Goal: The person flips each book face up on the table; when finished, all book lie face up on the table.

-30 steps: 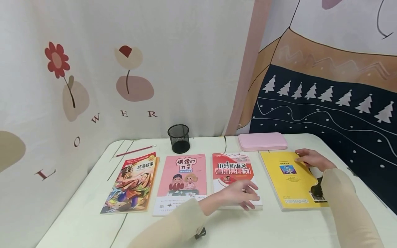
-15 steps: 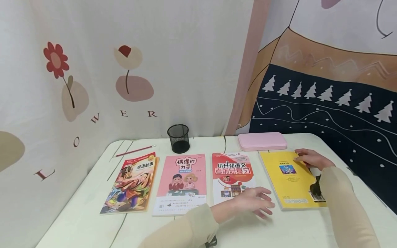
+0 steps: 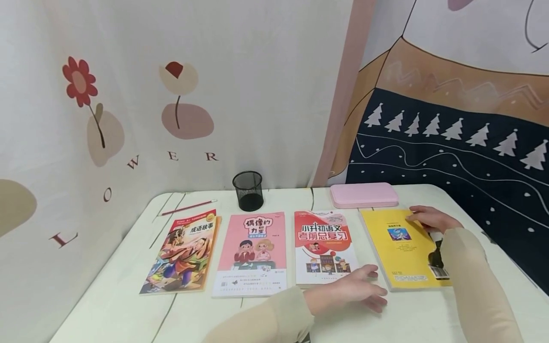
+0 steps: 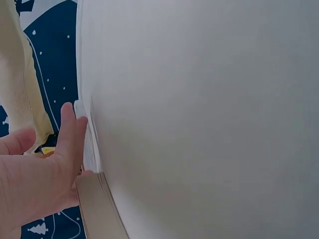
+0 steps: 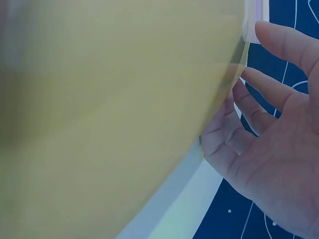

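Note:
A yellow book [image 3: 399,252] lies at the right of the table, its right part hidden by the right sleeve. Along its right edge is my right hand [image 3: 433,219]; the right wrist view shows fingers [image 5: 222,132] bent loosely at the edge, while the thumb [image 5: 281,40] stands apart. My left hand [image 3: 353,290] hovers with spread fingers between the yellow book's lower left corner and a red-and-white book [image 3: 323,252], holding nothing. In the left wrist view its fingers [image 4: 70,129] appear beside book edges. Further left are a pink book [image 3: 253,252] and a colorful picture-cover book [image 3: 180,255].
Behind the books stand a black mesh pen cup [image 3: 249,191] and a pink pencil case [image 3: 363,195]. A red pencil [image 3: 188,207] lies at the back left. Printed curtains [image 3: 266,95] hang right behind the pale table [image 3: 128,309].
My left hand has moved right and slightly toward me, off the red-and-white book's cover, toward the yellow book. My right hand has stayed nearly still at the yellow book's edge.

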